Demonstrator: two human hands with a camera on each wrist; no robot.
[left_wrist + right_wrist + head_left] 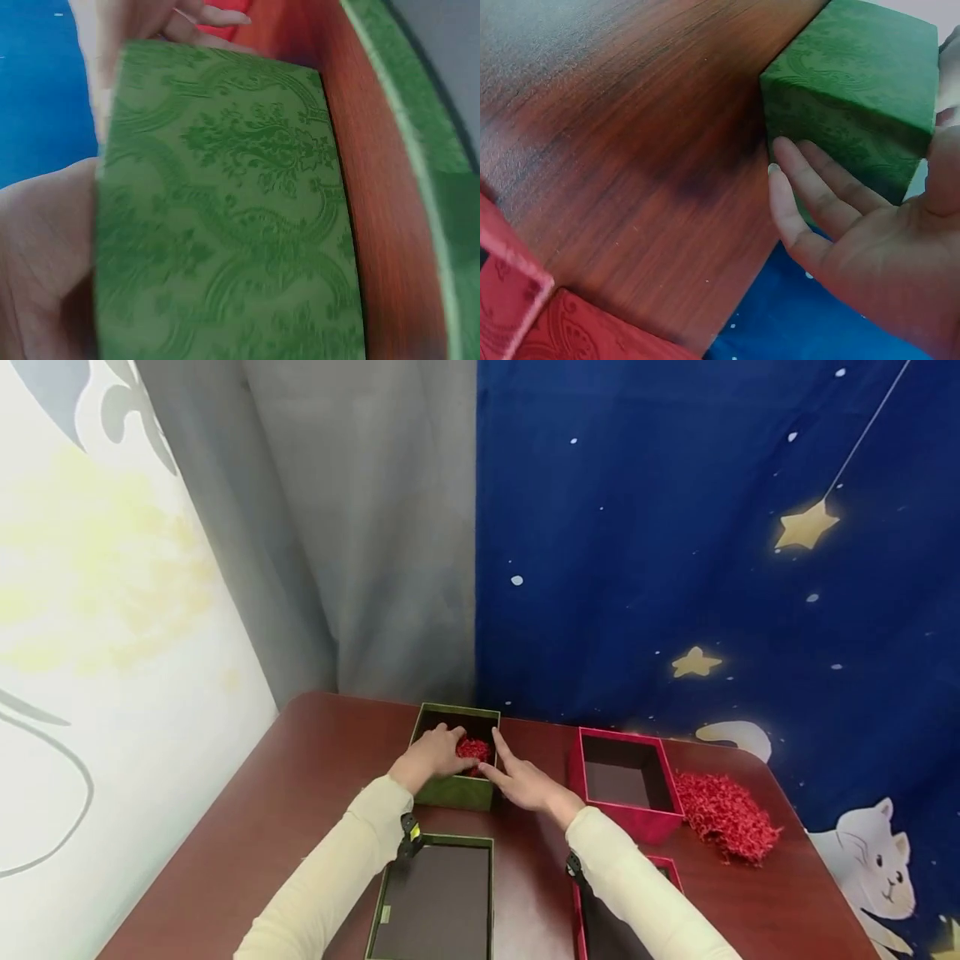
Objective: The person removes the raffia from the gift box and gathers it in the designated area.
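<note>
An open green box (456,792) with a patterned surface stands at the back of the table, holding red shredded paper (473,749). My left hand (432,755) reaches over its front edge, fingers spread into the box beside the shreds; the box wall hides part of that hand (41,247) in the left wrist view. At the right side is my right hand (527,782), its thumb near the front rim. In the right wrist view, this hand (877,247) rests nearly straight fingers against the outside of the green box (855,67).
To the right stands an open red box (630,817), with a heap of red shredded paper (723,817) beside it. Nearer me lie a green-rimmed lid (438,902) and a red-rimmed one (580,920), partly under my right forearm. Curtains (405,543) hang behind the table.
</note>
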